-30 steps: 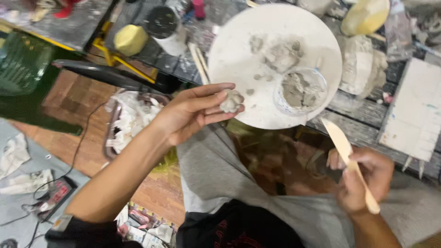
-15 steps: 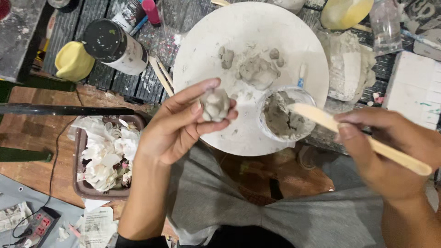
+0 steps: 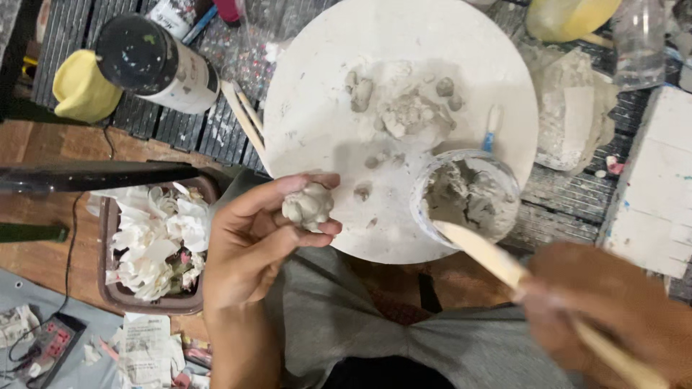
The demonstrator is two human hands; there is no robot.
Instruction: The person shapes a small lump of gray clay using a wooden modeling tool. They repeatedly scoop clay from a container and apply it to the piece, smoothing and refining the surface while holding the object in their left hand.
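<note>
The left hand [image 3: 252, 241] pinches a small grey clay lump [image 3: 308, 206] in its fingertips, while the blurred right hand [image 3: 613, 310] grips a wooden stick [image 3: 490, 259] whose tip reaches the clay-filled cup [image 3: 467, 198] on the round white board [image 3: 317, 108] just beyond.

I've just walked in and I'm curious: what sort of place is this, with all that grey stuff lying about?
Probably a small clay-modelling or craft workspace. The left hand holds a lump of grey clay, more bits lie on a round white board, and the right hand dips a wooden stick into a cup of wet clay.
</note>
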